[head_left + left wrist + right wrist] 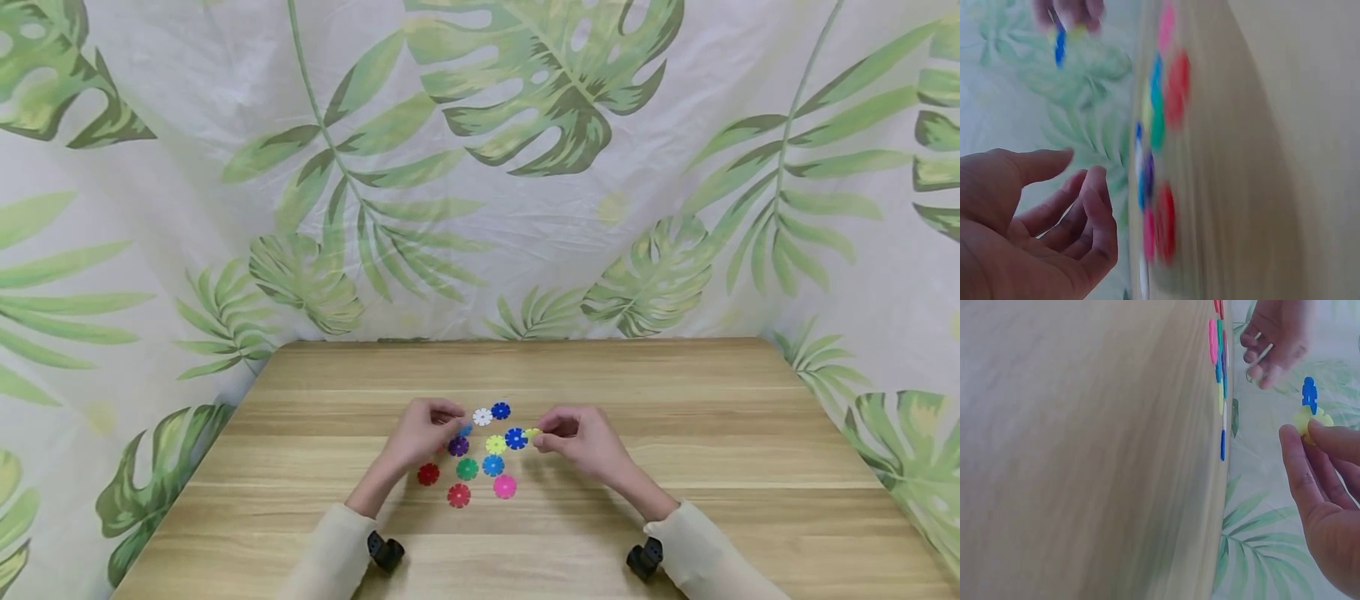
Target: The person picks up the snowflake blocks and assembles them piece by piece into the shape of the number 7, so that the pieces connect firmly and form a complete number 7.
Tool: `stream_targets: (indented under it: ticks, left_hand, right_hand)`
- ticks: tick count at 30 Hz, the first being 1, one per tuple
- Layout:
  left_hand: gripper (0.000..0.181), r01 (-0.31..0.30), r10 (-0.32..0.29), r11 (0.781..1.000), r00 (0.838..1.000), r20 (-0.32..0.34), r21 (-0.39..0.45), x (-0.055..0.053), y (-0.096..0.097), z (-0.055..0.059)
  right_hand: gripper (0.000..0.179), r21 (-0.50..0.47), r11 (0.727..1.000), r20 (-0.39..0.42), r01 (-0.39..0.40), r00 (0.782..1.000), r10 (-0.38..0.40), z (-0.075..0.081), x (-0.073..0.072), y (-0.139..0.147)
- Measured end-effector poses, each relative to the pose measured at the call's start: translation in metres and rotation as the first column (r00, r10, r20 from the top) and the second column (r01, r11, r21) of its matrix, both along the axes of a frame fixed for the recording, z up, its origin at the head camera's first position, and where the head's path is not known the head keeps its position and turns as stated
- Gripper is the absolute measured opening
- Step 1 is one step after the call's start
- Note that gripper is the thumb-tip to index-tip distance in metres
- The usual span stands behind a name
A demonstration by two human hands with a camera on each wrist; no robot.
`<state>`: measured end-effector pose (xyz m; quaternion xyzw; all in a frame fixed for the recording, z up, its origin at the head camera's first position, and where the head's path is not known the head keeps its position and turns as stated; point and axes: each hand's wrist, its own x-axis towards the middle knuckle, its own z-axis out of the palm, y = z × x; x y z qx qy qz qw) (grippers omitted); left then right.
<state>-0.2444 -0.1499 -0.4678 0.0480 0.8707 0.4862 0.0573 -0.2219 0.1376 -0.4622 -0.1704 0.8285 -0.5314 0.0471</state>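
Note:
My right hand [585,440] pinches a yellow notched plastic disc [1302,420] between thumb and fingers. A blue notched disc [1309,394] is joined to it edge-on, and both are held above the table. Over the left side of the loose discs hovers my left hand [423,433], thumb and loosely bent fingers apart, with nothing between them. Nearest to it in the head view are a light blue disc [466,430], partly covered by the fingertips, and a purple disc [458,447].
Loose discs lie on the wooden table [570,542]: white [482,417], dark blue [501,410], yellow [496,444], light blue [492,465], green [467,468], pink [505,487], and two red, one left [428,474], one in front [459,496]. Leaf-patterned cloth [525,250] hangs behind.

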Motion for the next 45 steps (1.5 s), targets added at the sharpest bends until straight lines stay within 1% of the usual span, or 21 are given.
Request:
stream_targets:
  ticks: [3, 7, 11, 13, 16, 20, 26, 33, 36, 38, 40, 42, 43, 45]
  left_hand:
    - [0.02, -0.022, 0.015, 0.993, 0.998, -0.056, -0.118, -0.008, -0.02, -0.002]
    - [0.021, -0.015, -0.005, 0.975, 0.996, -0.088, -0.223, -0.016, -0.042, -0.002]
    - [0.025, 0.003, -0.029, 0.958, 0.996, -0.087, -0.287, -0.022, -0.056, -0.003]
    - [0.029, 0.008, -0.034, 0.95, 0.996, -0.078, -0.312, -0.025, -0.062, -0.006]
    - [0.033, 0.034, -0.059, 0.943, 0.996, -0.068, -0.332, -0.029, -0.068, -0.01]
    - [0.029, 0.055, -0.074, 0.942, 0.996, -0.046, -0.33, -0.032, -0.073, -0.014]
    - [0.019, 0.066, -0.074, 0.94, 0.997, -0.011, -0.333, -0.035, -0.072, -0.016]
    - [0.019, 0.085, -0.081, 0.934, 0.996, 0.026, -0.346, -0.04, -0.07, -0.016]
    - [0.02, 0.084, -0.074, 0.931, 0.996, 0.042, -0.354, -0.041, -0.069, -0.016]
    - [0.02, 0.079, -0.069, 0.932, 0.997, 0.04, -0.354, -0.04, -0.069, -0.015]
    - [0.019, 0.063, -0.055, 0.94, 0.998, 0.034, -0.336, -0.039, -0.068, -0.013]
    - [0.016, 0.042, -0.034, 0.956, 0.999, 0.031, -0.291, -0.036, -0.065, -0.009]
    - [0.014, 0.034, -0.025, 0.966, 0.999, 0.035, -0.256, -0.034, -0.063, -0.007]
    - [0.01, 0.029, -0.021, 0.988, 0.998, 0.054, -0.151, -0.029, -0.059, -0.002]
  right_hand:
    - [0.01, -0.013, 1.0, -0.004, -0.002, 1.0, 0.002, 0.001, 0.0, 0.003]
    - [0.012, -0.023, 1.0, 0.002, -0.008, 1.0, 0.008, 0.003, 0.001, 0.007]
    - [0.012, -0.022, 1.0, -0.011, -0.018, 1.0, 0.018, 0.003, 0.001, 0.009]
    - [0.012, -0.025, 0.999, -0.015, -0.022, 1.0, 0.021, 0.002, 0.001, 0.011]
    - [0.012, -0.032, 0.999, -0.016, -0.025, 1.0, 0.024, 0.0, 0.001, 0.013]
    - [0.012, -0.037, 0.999, -0.013, -0.027, 1.0, 0.026, -0.001, 0.001, 0.014]
    - [0.014, -0.032, 0.999, -0.006, -0.021, 1.0, 0.021, -0.001, 0.0, 0.015]
    - [0.015, -0.037, 0.999, -0.005, -0.023, 1.0, 0.023, -0.002, 0.0, 0.017]
    - [0.015, -0.037, 0.999, -0.009, -0.028, 1.0, 0.027, -0.001, 0.0, 0.017]
    - [0.015, -0.043, 0.999, -0.005, -0.031, 1.0, 0.031, -0.001, 0.0, 0.016]
    - [0.014, -0.05, 0.998, 0.003, -0.03, 1.0, 0.03, 0.0, 0.0, 0.016]
    - [0.014, -0.062, 0.998, 0.02, -0.03, 0.999, 0.031, 0.0, 0.0, 0.015]
    - [0.015, -0.07, 0.997, 0.029, -0.031, 0.999, 0.033, 0.001, 0.0, 0.015]
    - [0.015, -0.086, 0.996, 0.05, -0.031, 0.998, 0.035, 0.001, -0.001, 0.015]
